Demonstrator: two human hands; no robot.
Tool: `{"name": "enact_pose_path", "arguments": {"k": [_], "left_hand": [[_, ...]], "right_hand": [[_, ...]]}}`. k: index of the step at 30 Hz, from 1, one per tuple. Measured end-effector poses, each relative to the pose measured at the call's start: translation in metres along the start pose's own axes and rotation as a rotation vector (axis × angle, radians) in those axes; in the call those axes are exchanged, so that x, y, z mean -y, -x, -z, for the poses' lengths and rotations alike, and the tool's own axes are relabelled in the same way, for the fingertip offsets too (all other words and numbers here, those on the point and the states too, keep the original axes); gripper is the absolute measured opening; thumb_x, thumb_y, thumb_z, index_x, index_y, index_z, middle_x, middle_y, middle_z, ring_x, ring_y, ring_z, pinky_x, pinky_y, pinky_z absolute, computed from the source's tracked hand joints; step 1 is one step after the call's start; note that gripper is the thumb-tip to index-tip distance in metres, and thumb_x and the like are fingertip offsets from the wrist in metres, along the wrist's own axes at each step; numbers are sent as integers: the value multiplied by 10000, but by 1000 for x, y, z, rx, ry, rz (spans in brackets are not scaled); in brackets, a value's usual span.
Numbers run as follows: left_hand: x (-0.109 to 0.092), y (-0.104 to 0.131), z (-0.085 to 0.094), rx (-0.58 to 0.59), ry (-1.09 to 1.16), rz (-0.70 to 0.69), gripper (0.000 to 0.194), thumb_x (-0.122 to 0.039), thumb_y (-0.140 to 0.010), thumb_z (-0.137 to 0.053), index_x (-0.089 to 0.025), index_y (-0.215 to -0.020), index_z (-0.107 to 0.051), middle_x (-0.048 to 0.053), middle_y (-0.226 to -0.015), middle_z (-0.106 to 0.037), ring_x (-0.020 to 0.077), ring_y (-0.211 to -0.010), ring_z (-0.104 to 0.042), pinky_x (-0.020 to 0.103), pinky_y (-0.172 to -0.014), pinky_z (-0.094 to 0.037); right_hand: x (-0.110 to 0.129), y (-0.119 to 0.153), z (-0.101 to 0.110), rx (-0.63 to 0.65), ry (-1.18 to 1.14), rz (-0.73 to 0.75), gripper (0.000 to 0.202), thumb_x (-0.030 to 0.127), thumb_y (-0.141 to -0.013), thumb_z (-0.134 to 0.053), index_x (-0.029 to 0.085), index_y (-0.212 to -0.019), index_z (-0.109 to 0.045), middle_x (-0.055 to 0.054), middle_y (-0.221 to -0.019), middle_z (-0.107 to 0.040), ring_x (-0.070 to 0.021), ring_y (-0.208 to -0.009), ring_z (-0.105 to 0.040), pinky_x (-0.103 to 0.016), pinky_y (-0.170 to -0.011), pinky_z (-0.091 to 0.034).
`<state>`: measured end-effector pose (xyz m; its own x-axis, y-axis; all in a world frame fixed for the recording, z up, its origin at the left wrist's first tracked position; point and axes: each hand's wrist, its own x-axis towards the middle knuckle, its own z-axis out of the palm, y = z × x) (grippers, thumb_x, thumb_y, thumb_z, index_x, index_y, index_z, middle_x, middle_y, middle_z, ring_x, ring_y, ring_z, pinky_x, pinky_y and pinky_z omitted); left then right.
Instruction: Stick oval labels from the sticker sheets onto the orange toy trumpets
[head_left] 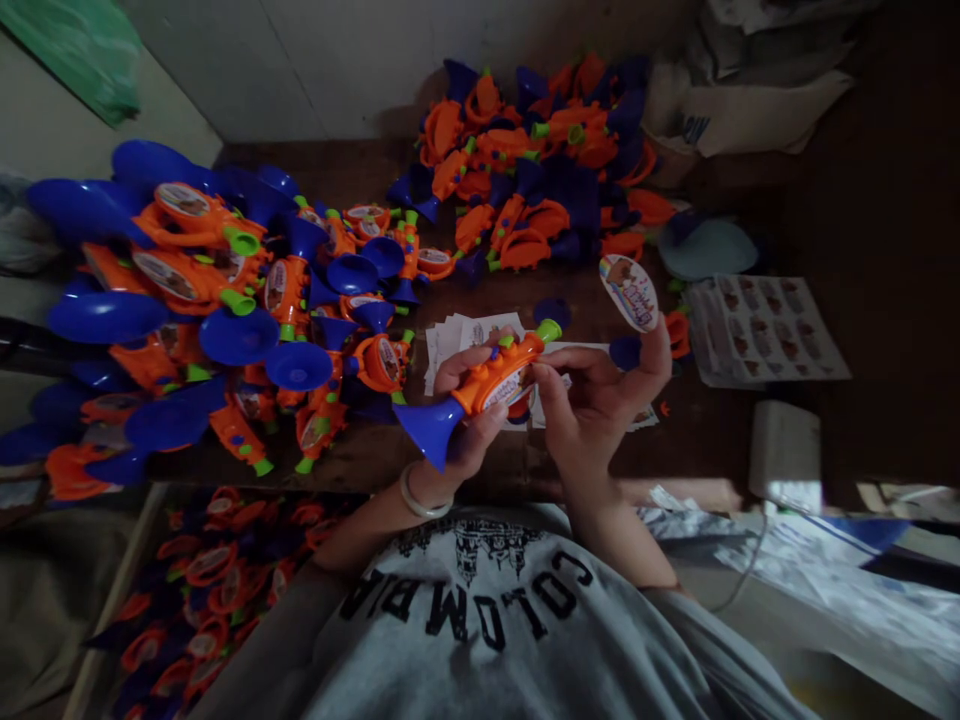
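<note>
An orange toy trumpet with a blue bell and a green mouthpiece lies tilted across my fingers. My left hand is wrapped round its bell end; a pale bangle circles that wrist. One oval sticker shows on the trumpet's side facing me. My right hand has its thumb at the trumpet's side near the mouthpiece, while a raised fingertip carries another oval printed sticker. Beneath the hands, white sticker sheets lie on the dark table.
Stickered trumpets are heaped at the left, and trumpets without visible stickers at the back. A stack of sticker sheets lies at the right near a white device with a cable. More trumpets fill a container at lower left.
</note>
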<state>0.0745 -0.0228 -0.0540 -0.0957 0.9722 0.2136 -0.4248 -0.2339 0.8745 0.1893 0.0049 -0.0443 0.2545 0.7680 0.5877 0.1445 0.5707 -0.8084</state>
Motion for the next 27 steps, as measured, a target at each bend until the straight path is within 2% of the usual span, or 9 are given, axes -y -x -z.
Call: {"name": "enact_pose_path", "arguments": {"k": [5, 14, 15, 17, 20, 22, 24, 25, 27], "left_hand": [[1, 0, 0, 28, 65, -55, 381, -318, -938, -736, -362, -1295, -612, 13, -1544, -622, 296, -1482, -562, 542, -1286, -443], [3, -1, -1, 14, 54, -19, 394, -358, -918, -760, -367, -1282, -610, 5, -1539, -625, 300, -1503, -542, 553, -1286, -436], [3, 0, -1, 10, 63, -18, 394, -356, -913, -766, -364, -1277, -614, 8, -1536, -628, 301, -1500, -546, 549, -1285, -436], [0, 0, 0, -8, 74, 10, 403, -366, -900, -784, -361, -1271, -625, 13, -1539, -627, 306, -1497, -548, 542, -1294, -424], [-5, -2, 1, -30, 90, 113, 533, -420, -869, -815, -354, -1353, -602, 38, -1557, -614, 328, -1490, -553, 550, -1284, -437], [-6, -5, 1, -35, 122, 177, 636, -473, -845, -830, -342, -1414, -577, 55, -1544, -627, 343, -1475, -565, 550, -1251, -479], [-3, -9, -1, -36, 151, 204, 641, -515, -853, -817, -329, -1420, -584, 59, -1534, -635, 341, -1480, -559, 536, -1250, -482], [0, -10, -1, -30, 147, 210, 614, -535, -872, -797, -318, -1410, -595, 62, -1538, -630, 335, -1493, -545, 527, -1269, -459], [8, -9, 0, 4, 92, 220, 566, -558, -917, -752, -297, -1397, -602, 74, -1574, -594, 322, -1534, -499, 522, -1305, -403]], "right_hand": [[0, 0, 3, 8, 13, -3, 853, 212, -923, -742, 399, -1598, -256, 46, -903, -720, -147, -739, -709, -282, -668, -620], [-6, 0, -1, -25, 21, 16, 839, 216, -918, -749, 402, -1588, -280, 56, -865, -707, -158, -761, -700, -326, -762, -623], [-10, -2, 0, -39, 47, 35, 848, 232, -912, -758, 402, -1592, -281, 41, -896, -705, -167, -782, -699, -331, -753, -620], [-19, -6, 3, -105, 121, 87, 892, 304, -877, -808, 416, -1595, -290, -25, -1101, -695, -190, -901, -706, -326, -718, -610], [-31, -10, 7, -150, 155, 74, 836, 453, -914, -759, 423, -1597, -277, -108, -1460, -541, -241, -1190, -682, -375, -800, -640], [-34, -9, 7, -2, 65, -21, 729, 520, -1003, -604, 404, -1612, -222, -128, -1504, -527, -258, -1269, -670, -454, -913, -650], [-32, -8, 6, 152, -21, -90, 708, 540, -1026, -540, 396, -1619, -181, -131, -1475, -564, -254, -1228, -697, -479, -937, -657], [-31, -8, 5, 160, -26, -89, 712, 533, -1022, -553, 399, -1614, -181, -127, -1460, -571, -250, -1197, -708, -473, -928, -663], [-29, -9, 5, 32, 30, -17, 721, 461, -1003, -618, 416, -1597, -212, -115, -1444, -552, -235, -1139, -717, -458, -919, -669]]}}
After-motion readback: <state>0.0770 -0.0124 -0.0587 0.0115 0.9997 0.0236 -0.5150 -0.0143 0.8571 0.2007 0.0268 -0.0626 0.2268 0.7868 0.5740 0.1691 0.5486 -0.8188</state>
